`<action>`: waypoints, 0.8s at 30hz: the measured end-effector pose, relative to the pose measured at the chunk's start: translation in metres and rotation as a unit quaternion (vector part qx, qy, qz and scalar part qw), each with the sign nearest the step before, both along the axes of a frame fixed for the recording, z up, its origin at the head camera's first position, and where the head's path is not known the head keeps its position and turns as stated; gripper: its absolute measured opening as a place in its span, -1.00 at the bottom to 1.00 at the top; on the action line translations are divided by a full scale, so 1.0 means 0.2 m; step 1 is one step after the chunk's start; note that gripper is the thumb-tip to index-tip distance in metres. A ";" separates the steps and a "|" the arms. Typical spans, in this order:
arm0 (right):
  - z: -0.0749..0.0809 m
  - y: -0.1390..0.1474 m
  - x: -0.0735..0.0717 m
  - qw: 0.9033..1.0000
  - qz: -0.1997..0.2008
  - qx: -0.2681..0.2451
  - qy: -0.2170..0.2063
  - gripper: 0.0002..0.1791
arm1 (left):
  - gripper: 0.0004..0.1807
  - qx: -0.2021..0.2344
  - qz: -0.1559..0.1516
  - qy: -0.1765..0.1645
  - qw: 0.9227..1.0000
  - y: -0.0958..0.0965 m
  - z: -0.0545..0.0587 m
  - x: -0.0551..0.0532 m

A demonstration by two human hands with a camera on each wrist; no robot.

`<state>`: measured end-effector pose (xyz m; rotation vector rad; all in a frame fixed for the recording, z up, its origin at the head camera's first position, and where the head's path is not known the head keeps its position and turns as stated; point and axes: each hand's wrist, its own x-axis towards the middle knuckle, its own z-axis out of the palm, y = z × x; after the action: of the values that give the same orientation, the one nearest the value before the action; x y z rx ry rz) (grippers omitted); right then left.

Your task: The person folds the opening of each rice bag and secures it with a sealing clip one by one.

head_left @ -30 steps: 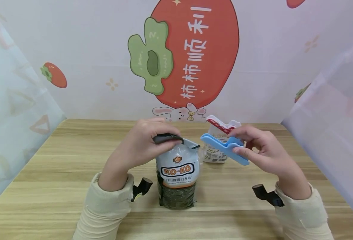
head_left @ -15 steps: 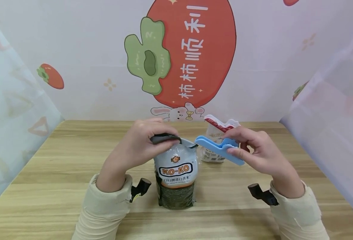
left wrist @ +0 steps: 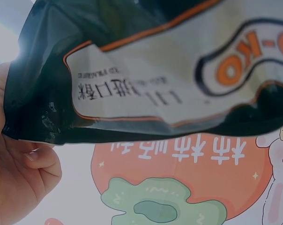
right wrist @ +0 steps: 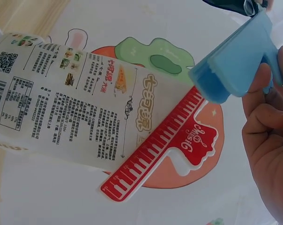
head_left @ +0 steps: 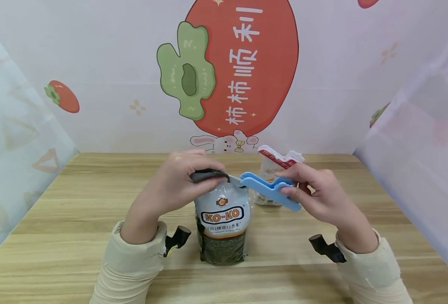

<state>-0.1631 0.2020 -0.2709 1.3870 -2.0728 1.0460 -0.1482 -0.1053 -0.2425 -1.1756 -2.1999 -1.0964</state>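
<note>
A KO-KO rice bag (head_left: 222, 228) stands upright on the wooden table, its top folded over. My left hand (head_left: 178, 181) pinches that folded top, thumb in front and fingers behind. Between the thumb and fingers of my right hand (head_left: 319, 190) is a blue bag clip (head_left: 269, 191), squeezed at its handles. The clip's far end overlaps the right corner of the bag's top in the head view. Seen from the left wrist, the dark bag (left wrist: 33, 93) fills the upper part, with curled fingers (left wrist: 43, 161) beside it.
Behind the blue clip stands a white printed bag (right wrist: 71, 103), closed along its top by a red and white clip (right wrist: 153, 145) with a piano-key pattern. A patterned cloth backdrop (head_left: 113, 63) rises at the table's (head_left: 75, 236) back edge.
My right hand has moved left with the blue clip, bringing its end to the bag's top corner. My left hand keeps its pinch on the folded top.
</note>
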 end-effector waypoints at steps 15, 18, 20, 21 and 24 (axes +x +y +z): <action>-0.03 -0.04 0.00 0.999 -0.015 0.035 -0.029 -0.75 | -0.85 -0.007 0.001 -0.019 1.000 0.00 0.00 0.01; -0.04 -0.05 0.00 0.999 -0.018 0.032 -0.040 -0.73 | -0.85 -0.008 0.002 -0.020 1.000 0.00 0.00 0.02; -0.04 -0.05 0.00 0.998 -0.018 0.031 -0.046 -0.73 | -0.84 -0.009 0.002 -0.018 1.000 0.00 0.00 0.01; -0.04 -0.05 0.00 0.998 -0.020 0.030 -0.048 -0.74 | -0.84 -0.010 0.003 -0.016 1.000 0.00 0.00 0.01; -0.05 -0.06 0.00 0.998 -0.019 0.024 -0.049 -0.75 | -0.84 -0.010 0.002 -0.011 1.000 0.00 0.00 0.01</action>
<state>-0.1641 0.1905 -0.2806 1.3382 -2.1981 1.0749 -0.1460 -0.1058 -0.2421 -1.1722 -2.2338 -1.0933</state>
